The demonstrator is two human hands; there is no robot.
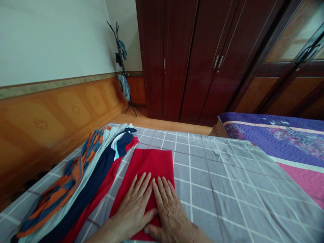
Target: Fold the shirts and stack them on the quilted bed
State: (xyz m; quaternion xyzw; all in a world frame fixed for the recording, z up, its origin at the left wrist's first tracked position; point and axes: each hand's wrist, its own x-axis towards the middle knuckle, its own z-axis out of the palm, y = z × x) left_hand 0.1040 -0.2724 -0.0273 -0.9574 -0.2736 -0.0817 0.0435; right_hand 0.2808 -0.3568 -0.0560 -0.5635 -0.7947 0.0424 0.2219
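Observation:
A folded red garment (153,160) lies flat on the grey checked bed sheet (199,189); its exact kind I cannot tell. Both palms rest on top of it, side by side. My left hand (136,204) lies flat with fingers stretched toward the garment's far end. Beside it, my right hand (170,207) is also flat, its fingers reaching over the right part of the cloth. The two hands nearly meet at the thumbs and cover the garment's near middle.
Left of the red garment lies a long row of clothes, including an orange and blue striped piece (73,172) and a navy one (93,179). A purple quilted cover (273,135) is at the right. Beyond stand a dark red wardrobe (174,60) and a coat rack (123,64).

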